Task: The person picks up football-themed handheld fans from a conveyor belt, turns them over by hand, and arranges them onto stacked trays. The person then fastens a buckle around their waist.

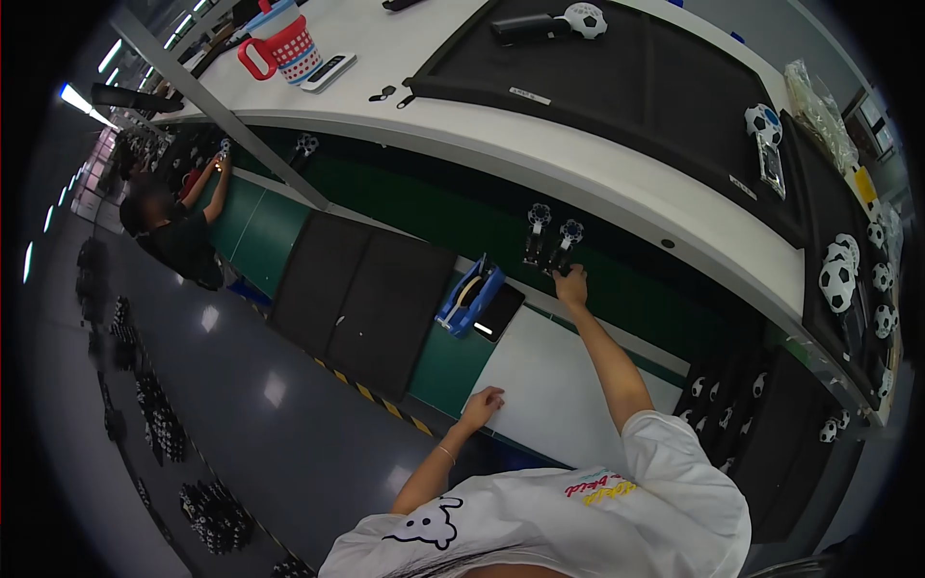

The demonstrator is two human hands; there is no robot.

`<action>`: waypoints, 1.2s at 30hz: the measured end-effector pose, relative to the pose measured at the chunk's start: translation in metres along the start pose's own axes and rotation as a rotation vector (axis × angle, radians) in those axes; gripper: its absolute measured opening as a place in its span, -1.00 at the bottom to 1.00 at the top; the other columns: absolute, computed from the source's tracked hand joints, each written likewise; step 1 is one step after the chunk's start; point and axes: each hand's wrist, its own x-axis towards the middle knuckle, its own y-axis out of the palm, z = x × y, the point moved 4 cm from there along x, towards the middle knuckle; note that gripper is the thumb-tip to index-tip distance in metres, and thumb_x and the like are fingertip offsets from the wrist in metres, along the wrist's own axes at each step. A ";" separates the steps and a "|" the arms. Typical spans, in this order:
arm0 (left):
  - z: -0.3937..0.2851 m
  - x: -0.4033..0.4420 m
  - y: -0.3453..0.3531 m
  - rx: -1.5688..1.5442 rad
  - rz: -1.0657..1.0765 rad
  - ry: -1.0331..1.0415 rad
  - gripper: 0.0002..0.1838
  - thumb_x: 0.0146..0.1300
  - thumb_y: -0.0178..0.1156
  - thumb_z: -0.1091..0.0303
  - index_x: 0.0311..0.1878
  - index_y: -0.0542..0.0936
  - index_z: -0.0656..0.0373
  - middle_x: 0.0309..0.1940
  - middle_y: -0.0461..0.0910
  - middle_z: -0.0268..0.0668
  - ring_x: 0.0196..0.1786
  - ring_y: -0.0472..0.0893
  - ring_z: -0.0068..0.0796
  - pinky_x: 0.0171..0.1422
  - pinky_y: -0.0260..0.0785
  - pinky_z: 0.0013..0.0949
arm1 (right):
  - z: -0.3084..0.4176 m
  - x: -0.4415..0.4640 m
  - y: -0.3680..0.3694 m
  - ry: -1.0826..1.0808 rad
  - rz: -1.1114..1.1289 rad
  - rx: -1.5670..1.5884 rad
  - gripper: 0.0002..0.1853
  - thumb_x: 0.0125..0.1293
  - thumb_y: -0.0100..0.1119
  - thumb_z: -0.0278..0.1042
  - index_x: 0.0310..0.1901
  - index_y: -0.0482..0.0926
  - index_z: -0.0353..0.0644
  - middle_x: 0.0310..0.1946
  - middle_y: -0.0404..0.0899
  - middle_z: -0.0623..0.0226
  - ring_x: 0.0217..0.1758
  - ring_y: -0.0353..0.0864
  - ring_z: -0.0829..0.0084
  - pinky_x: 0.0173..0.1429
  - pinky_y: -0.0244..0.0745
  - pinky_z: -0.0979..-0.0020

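Observation:
Two black-and-white devices with round, soccer-ball-like heads, a left one (537,231) and a right one (568,238), stand side by side on the dark green strip beyond the work surface. My right hand (571,286) reaches out to the lower end of the right device, its fingers closed at the dark base. Over the near left edge of the white sheet (549,385) is my left hand (483,408), fingers curled together; whether anything small is in them cannot be made out.
A blue tape dispenser (470,297) and a black phone-like object (499,311) lie left of the sheet. Black mats (361,299) extend leftward. A white shelf (617,135) runs overhead with ball-headed devices. Another person (173,226) works at the far left.

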 end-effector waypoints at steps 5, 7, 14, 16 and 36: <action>0.000 -0.004 -0.013 0.087 -0.003 -0.154 -0.70 0.31 0.05 0.34 0.06 0.52 0.20 -0.29 0.64 -0.15 -0.21 0.64 -0.33 -0.02 0.46 -0.33 | 0.031 0.023 0.015 0.118 -0.138 -0.139 -0.18 0.03 0.38 0.00 0.17 0.19 -0.35 0.10 0.31 -0.08 0.14 0.43 -0.03 0.14 0.47 0.14; -0.014 0.000 -0.011 0.143 0.114 -0.064 -0.69 0.33 0.03 0.30 0.07 0.52 0.20 -0.24 0.65 -0.15 -0.22 0.64 -0.36 -0.02 0.46 -0.33 | 0.025 0.034 0.019 0.112 -0.174 -0.176 -0.15 0.01 0.40 0.02 0.17 0.18 -0.35 0.08 0.31 -0.06 0.14 0.43 -0.01 0.12 0.49 0.14; -0.098 0.110 -0.026 -0.041 0.013 0.086 -0.69 0.27 0.04 0.43 0.08 0.52 0.23 -0.22 0.64 -0.16 -0.20 0.63 -0.42 -0.04 0.46 -0.39 | -0.065 0.029 -0.011 0.286 0.460 0.562 -0.51 -0.03 0.42 -0.22 -0.15 0.46 -0.37 -0.19 0.54 0.02 -0.13 0.60 0.16 0.03 0.56 0.27; -0.120 0.154 -0.020 -0.113 -0.049 0.154 -0.70 0.23 0.05 0.52 0.04 0.53 0.25 -0.23 0.63 -0.14 -0.22 0.64 -0.39 -0.05 0.47 -0.40 | -0.083 -0.032 -0.043 0.379 0.538 0.949 -0.69 0.05 0.33 -0.35 -0.23 0.48 -0.32 -0.30 0.57 0.10 -0.12 0.62 0.25 -0.05 0.60 0.28; -0.149 0.348 0.050 -0.445 0.128 -0.418 -0.71 -0.06 0.36 0.35 -0.26 0.57 0.25 -0.42 0.56 -0.25 -0.34 0.60 -0.34 -0.16 0.54 -0.30 | -0.181 -0.249 -0.223 0.270 -0.009 1.204 -0.74 0.30 0.15 -0.33 -0.07 0.42 -0.27 -0.32 0.62 0.14 -0.32 0.68 0.30 -0.17 0.62 0.32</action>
